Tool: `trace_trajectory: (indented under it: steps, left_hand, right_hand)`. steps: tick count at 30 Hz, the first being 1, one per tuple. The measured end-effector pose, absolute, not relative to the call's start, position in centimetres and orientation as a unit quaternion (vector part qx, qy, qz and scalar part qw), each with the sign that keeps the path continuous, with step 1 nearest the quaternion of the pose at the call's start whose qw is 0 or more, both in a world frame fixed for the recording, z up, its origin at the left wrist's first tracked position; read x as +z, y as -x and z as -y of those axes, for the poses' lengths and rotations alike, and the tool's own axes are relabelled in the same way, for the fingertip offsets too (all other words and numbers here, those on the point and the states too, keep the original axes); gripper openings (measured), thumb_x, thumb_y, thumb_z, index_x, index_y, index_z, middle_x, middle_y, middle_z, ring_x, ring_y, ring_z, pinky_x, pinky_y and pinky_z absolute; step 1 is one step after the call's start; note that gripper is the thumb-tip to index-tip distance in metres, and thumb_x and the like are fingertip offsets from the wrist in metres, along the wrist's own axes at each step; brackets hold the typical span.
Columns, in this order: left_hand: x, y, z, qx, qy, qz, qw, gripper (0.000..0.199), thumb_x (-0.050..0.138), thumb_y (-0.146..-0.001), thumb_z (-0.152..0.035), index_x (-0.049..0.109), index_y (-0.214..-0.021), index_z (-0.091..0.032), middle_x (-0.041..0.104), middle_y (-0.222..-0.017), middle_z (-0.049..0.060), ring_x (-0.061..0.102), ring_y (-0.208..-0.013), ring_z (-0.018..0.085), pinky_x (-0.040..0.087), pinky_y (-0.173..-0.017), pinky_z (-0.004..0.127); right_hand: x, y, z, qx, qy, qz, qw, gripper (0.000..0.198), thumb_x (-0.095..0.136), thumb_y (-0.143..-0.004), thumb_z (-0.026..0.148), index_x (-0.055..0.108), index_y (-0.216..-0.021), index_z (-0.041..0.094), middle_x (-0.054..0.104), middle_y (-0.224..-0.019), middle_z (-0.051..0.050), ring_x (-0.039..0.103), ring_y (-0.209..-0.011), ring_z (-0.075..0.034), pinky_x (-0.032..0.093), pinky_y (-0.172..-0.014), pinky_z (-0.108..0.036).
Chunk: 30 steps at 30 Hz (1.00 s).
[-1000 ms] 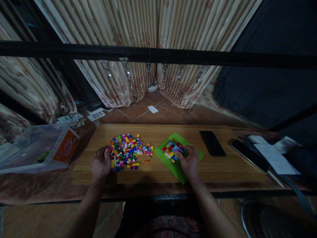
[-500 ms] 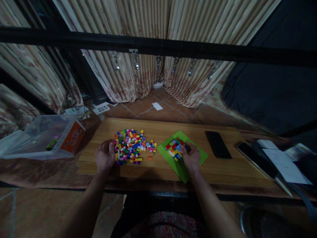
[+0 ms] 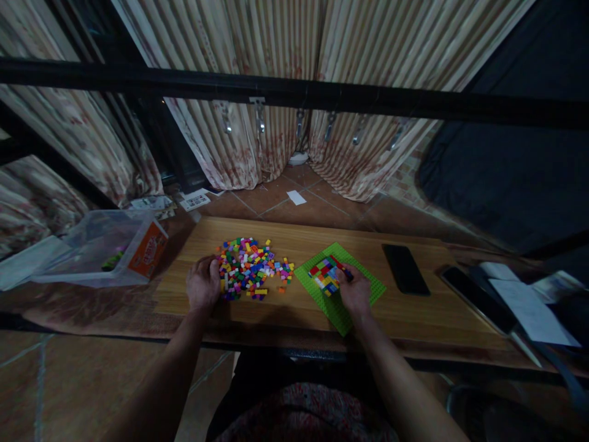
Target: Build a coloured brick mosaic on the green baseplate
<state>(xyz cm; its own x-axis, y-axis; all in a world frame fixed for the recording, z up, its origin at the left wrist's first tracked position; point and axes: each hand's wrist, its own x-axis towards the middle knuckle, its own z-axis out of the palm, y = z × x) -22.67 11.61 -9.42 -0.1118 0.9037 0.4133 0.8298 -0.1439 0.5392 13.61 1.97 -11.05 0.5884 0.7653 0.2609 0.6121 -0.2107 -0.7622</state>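
A loose heap of small toy bricks (image 3: 251, 267) in many colours lies left of centre on the wooden board. At the heap's left edge rests my left hand (image 3: 203, 283), fingers loosely curved and apart, with nothing visible in them. A green studded baseplate (image 3: 339, 316) lies turned at an angle to the right of the heap. On it sits a flat patch of joined toy bricks (image 3: 326, 276), red, blue, yellow and white among them. My right hand (image 3: 355, 288) is closed at the patch's right side, on a small dark piece that looks like a toy brick; the fingers partly hide it.
A black phone (image 3: 405, 269) lies right of the baseplate on the wooden board (image 3: 285, 313). Farther right are another dark device (image 3: 478, 299) and papers (image 3: 529, 310). A clear plastic bin (image 3: 87, 273) with an orange label stands at the left. A dark bar crosses before the curtains.
The view has shifted slightly, so most things sit a little farther right. My right fingers have shifted a little at the brick patch; my left hand stays beside the heap.
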Motion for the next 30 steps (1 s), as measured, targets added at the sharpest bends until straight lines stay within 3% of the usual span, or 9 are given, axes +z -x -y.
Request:
trace_trajectory:
  steps: [7, 11, 14, 20, 30]
  left_hand:
    - [-9.3, 22.7, -11.5, 0.374, -0.671, -0.639, 0.042, 0.042, 0.031, -0.094, -0.041, 0.064, -0.099, -0.016, 0.067, -0.104, 0.014, 0.06, -0.103, 0.026, 0.045, -0.093, 0.04]
    - [-9.4, 22.6, -11.4, 0.372, -0.668, -0.643, 0.046, 0.042, 0.031, -0.094, -0.042, 0.065, -0.098, -0.017, 0.067, -0.102, 0.013, 0.06, -0.1, 0.026, 0.045, -0.091, 0.04]
    - [-9.4, 22.6, -11.4, 0.376, -0.662, -0.647, 0.048, 0.043, 0.031, -0.094, -0.043, 0.065, -0.097, -0.017, 0.067, -0.102, 0.013, 0.06, -0.101, 0.026, 0.044, -0.092, 0.04]
    - [-9.5, 22.5, -11.4, 0.378, -0.656, -0.651, 0.048, 0.042, 0.033, -0.095, -0.042, 0.066, -0.098, -0.016, 0.068, -0.103, 0.013, 0.06, -0.101, 0.026, 0.044, -0.092, 0.041]
    - [-9.6, 22.5, -11.3, 0.377, -0.652, -0.656, 0.048, 0.042, 0.033, -0.095, -0.042, 0.066, -0.1, -0.016, 0.068, -0.105, 0.013, 0.06, -0.103, 0.027, 0.044, -0.093, 0.04]
  right_hand:
    - [-10.3, -14.2, -1.5, 0.115, 0.769, 0.414, 0.474, 0.053, 0.05, -0.082, 0.054, 0.066, -0.109, 0.012, 0.07, -0.102, -0.016, 0.063, -0.094, -0.028, 0.047, -0.084, -0.042]
    - [-8.6, -11.8, -0.3, 0.029, 0.742, 0.487, 0.46, 0.041, 0.047, -0.087, 0.047, 0.068, -0.103, 0.015, 0.069, -0.104, -0.015, 0.058, -0.102, -0.029, 0.043, -0.091, -0.046]
    - [-7.7, -8.2, 0.5, 0.087, 0.664, 0.595, 0.444, 0.031, 0.046, -0.09, 0.039, 0.069, -0.098, 0.019, 0.068, -0.1, -0.01, 0.06, -0.097, -0.024, 0.045, -0.09, -0.04]
    - [-7.9, -2.0, 0.6, 0.167, 0.62, 0.669, 0.374, 0.024, 0.045, -0.092, 0.027, 0.067, -0.1, 0.021, 0.066, -0.098, -0.007, 0.062, -0.091, -0.021, 0.048, -0.083, -0.034]
    - [-7.9, 2.1, -2.2, 0.102, 0.609, 0.745, 0.251, 0.02, 0.051, -0.091, 0.021, 0.068, -0.102, 0.021, 0.063, -0.101, -0.008, 0.055, -0.1, -0.023, 0.044, -0.089, -0.034]
